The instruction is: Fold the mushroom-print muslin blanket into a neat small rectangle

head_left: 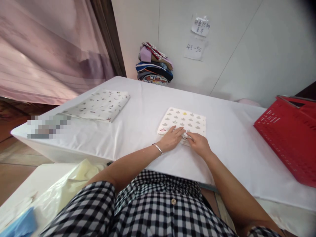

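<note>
A folded white cloth with a grey cloud print (pixel 185 121) lies on the white table (pixel 138 112) in front of me. My left hand (pixel 171 138) rests flat on its near left corner, fingers stretched out. My right hand (pixel 199 143) sits at the cloth's near edge, fingers curled onto the folded layers there. A silver bracelet is on my left wrist.
Another folded patterned cloth (pixel 100 105) lies at the table's left. A pile of folded colourful fabrics (pixel 154 67) stands at the back by the wall. A red plastic basket (pixel 290 135) sits at the right edge. A plastic bag (pixel 66 187) lies on a lower surface at left.
</note>
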`<state>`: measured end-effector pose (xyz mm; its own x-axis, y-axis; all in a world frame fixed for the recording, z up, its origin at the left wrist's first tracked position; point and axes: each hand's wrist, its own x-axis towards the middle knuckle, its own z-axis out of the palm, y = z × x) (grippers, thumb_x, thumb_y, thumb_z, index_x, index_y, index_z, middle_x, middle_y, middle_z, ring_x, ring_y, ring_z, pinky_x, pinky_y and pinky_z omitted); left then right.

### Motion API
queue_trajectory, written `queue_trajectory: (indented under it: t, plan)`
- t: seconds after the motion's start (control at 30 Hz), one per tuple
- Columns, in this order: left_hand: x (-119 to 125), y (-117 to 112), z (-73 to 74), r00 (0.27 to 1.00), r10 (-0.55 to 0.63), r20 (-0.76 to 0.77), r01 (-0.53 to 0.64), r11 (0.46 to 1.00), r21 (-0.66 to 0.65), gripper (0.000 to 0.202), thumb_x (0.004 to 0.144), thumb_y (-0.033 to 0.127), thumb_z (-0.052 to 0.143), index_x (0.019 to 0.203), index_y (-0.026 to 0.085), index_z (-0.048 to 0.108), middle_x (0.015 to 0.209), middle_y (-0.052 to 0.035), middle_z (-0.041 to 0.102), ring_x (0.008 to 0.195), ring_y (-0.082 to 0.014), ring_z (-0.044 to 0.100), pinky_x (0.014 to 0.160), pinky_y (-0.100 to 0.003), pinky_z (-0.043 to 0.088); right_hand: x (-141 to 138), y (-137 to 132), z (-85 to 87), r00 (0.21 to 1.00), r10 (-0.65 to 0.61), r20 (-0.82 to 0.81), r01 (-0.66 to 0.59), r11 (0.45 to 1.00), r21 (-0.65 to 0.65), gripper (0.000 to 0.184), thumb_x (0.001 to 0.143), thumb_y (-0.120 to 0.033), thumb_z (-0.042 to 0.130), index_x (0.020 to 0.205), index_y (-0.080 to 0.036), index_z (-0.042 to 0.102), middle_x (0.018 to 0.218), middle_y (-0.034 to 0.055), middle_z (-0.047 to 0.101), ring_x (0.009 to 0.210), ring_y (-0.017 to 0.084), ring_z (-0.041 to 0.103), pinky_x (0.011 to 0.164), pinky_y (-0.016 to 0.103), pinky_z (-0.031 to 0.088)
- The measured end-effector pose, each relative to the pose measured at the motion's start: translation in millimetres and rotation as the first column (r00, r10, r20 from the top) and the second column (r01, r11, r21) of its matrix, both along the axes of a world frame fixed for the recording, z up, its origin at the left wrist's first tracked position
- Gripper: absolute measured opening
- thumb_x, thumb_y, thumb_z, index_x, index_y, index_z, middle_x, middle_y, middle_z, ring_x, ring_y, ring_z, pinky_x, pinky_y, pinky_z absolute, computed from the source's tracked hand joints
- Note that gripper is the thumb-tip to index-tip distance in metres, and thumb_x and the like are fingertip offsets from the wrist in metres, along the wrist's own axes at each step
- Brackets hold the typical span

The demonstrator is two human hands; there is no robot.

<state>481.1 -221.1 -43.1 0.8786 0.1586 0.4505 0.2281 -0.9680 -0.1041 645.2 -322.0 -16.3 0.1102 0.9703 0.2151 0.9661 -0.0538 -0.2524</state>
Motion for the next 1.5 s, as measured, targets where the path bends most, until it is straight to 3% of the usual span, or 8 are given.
queue_trajectory:
  t: [0.37, 0.67, 1.03, 1.5]
  plan:
    - [-9.5, -6.2, 1.2, 0.995, -0.026, 0.095, 0.027, 1.0, -0.006, 0.024, 0.087, 0.01, 0.039, 0.087, 0.016, 0.062, 0.123, -0.006, 0.056, 0.128, -0.0207, 0.037, 0.109, -0.045, 0.026, -2.2, 3.9, 3.3, 0.999, -0.04, -0.029, 0.038, 0.998, -0.052, 0.031, 0.086, -0.023, 0.044, 0.112, -0.027, 0.061, 0.112, -0.0001, 0.065, 0.098, 0.019, 0.06, 0.083, 0.031, 0.046]
    - [-6.7, -2.7, -4.3, 0.99, -0.001, 0.139, -0.001, 1.0, 0.015, 0.024, 0.089, 0.011, 0.037, 0.095, 0.016, 0.059, 0.128, -0.0073, 0.053, 0.131, -0.02, 0.032, 0.109, -0.045, 0.026, 0.1, 2.2, 0.7, 1.0, -0.007, -0.01, 0.006, 0.999, -0.05, 0.032, 0.086, -0.023, 0.044, 0.114, -0.026, 0.059, 0.109, -0.0001, 0.066, 0.096, 0.019, 0.06, 0.081, 0.03, 0.045]
    - [-4.9, -7.3, -2.2, 0.995, 0.014, 0.102, -0.018, 0.999, 0.035, 0.027, 0.089, 0.01, 0.037, 0.103, 0.016, 0.059, 0.132, -0.0081, 0.05, 0.128, -0.0207, 0.037, 0.108, -0.046, 0.027, -2.8, 1.9, 4.9, 1.0, -0.005, 0.014, 0.006, 0.998, -0.067, 0.031, 0.086, -0.023, 0.044, 0.113, -0.024, 0.059, 0.107, 0.0013, 0.066, 0.095, 0.019, 0.06, 0.079, 0.029, 0.044]
    - [5.2, -16.1, 8.9, 0.997, 0.055, 0.054, -0.053, 0.997, -0.05, 0.022, 0.086, 0.01, 0.041, 0.091, 0.013, 0.062, 0.12, -0.0095, 0.055, 0.13, -0.0251, 0.033, 0.11, -0.048, 0.022, -5.7, 3.9, 7.7, 0.998, -0.007, 0.069, 0.014, 0.995, -0.096, 0.027, 0.086, -0.02, 0.043, 0.107, -0.027, 0.06, 0.099, -0.0005, 0.068, 0.086, 0.018, 0.061, 0.07, 0.026, 0.042]
